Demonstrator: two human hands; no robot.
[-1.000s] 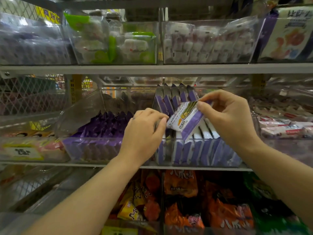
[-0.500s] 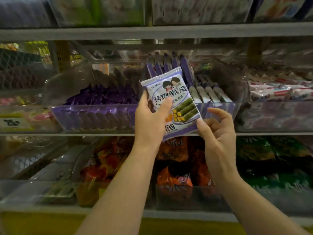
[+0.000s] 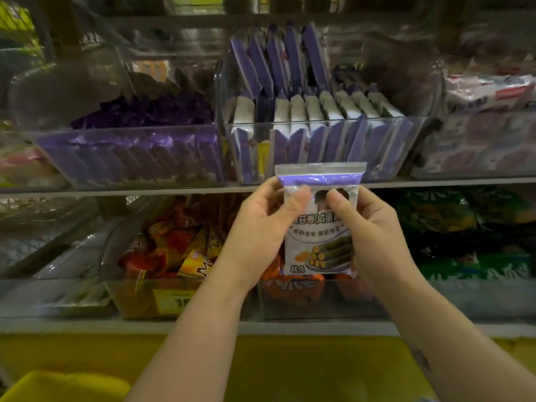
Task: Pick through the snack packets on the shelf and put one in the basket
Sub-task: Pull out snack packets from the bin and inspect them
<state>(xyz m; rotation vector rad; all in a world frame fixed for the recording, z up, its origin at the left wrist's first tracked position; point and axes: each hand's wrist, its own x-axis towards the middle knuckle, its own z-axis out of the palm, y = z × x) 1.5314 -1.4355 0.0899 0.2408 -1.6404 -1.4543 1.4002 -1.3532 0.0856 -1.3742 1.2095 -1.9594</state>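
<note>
While both bare hands are raised before the store shelving, they hold one small white-and-purple foil snack packet (image 3: 319,227) upright, its printed face toward the viewer, showing green rolls and Chinese lettering. The left hand (image 3: 261,227) has its grip closed on the packet's left side, thumb pressed on the front. The right hand (image 3: 374,236) has its grip closed on the right side in the same way. The packet's sealed top overlaps the front edge of the grey metal shelf (image 3: 116,188), about midway along it. On that shelf, behind the packet, a clear plastic bin (image 3: 406,140) holds rows of matching packets standing on edge. Beside it, toward the left end, is another clear bin of dark purple packets (image 3: 130,152). The shelf below carries orange snack bags (image 3: 174,250) and, toward its right end, green snack bags (image 3: 464,227). A corner of a yellow plastic container (image 3: 58,385) shows at lower left.
</note>
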